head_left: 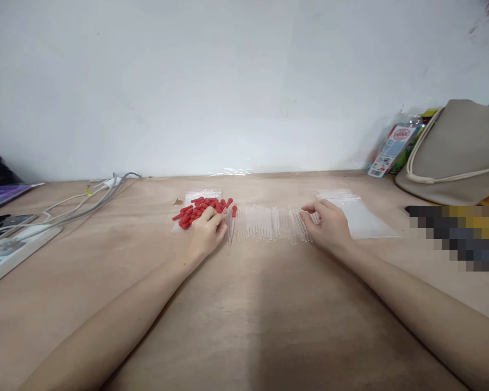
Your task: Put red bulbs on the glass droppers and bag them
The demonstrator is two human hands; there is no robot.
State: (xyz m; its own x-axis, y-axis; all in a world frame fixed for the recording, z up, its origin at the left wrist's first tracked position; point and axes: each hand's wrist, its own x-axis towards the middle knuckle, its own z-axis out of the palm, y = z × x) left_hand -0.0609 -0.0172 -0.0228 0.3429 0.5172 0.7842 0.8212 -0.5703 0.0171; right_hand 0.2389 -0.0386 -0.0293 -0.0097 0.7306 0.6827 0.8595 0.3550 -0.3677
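Observation:
Many thin clear dropper tubes [264,222] lie side by side in a flat row on the wooden table. At the row's left end, my left hand [207,231] is closed, with thumb and forefinger pinching a clear tube. My right hand [330,224] curls over the right end, its thumb and fingers around tubes there; how firmly they grip is hard to see. Behind and left of my left hand is a heap of red rubber bulbs [198,209]. One single red bulb [234,210] sits at the row's upper left, beside my left fingertips.
A clear zip bag [204,194] lies behind the red bulbs, and another zip bag [367,220] is right of my right hand. A power strip [20,252] with cables is at the left. A beige bag [456,149] and a packet [395,149] stand at the back right.

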